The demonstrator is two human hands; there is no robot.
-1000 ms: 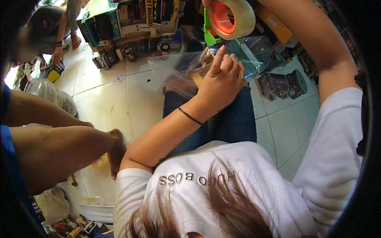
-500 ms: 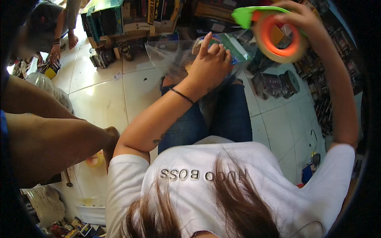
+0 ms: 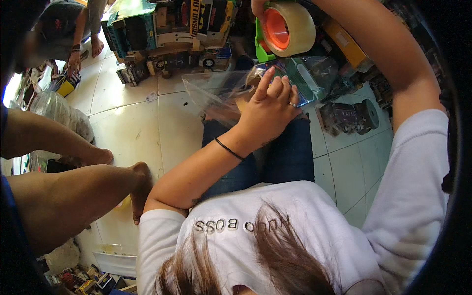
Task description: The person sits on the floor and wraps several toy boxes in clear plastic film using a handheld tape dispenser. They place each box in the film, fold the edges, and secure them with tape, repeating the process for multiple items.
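Note:
On my lap lies a package (image 3: pixel 307 81) wrapped in clear plastic, with green and blue showing through. My left hand (image 3: pixel 270 105) presses on it from above, index finger stretched forward and the other fingers bent against the wrap. A loose flap of clear plastic (image 3: pixel 204 96) spreads out to the left of that hand. Beyond the package, my right hand (image 3: pixel 258 7) grips a bright green tape dispenser (image 3: pixel 260 42) and is partly cut off by the upper edge. The dispenser carries a thick roll of clear tape (image 3: pixel 300 29) on an orange core.
A toy truck (image 3: pixel 209 42) stands on the tiled floor (image 3: pixel 130 132) at the far side. A wrapped dark toy (image 3: pixel 346 117) lies to the right of my knees. Another person's bare legs (image 3: pixel 73 196) reach in from the left; another person's hand (image 3: pixel 73 64) is at far left.
My right hand has swung the tape dispenser leftward and up, turning it so the tape roll now faces right. My left hand stays on the package, shifted slightly right and nearer.

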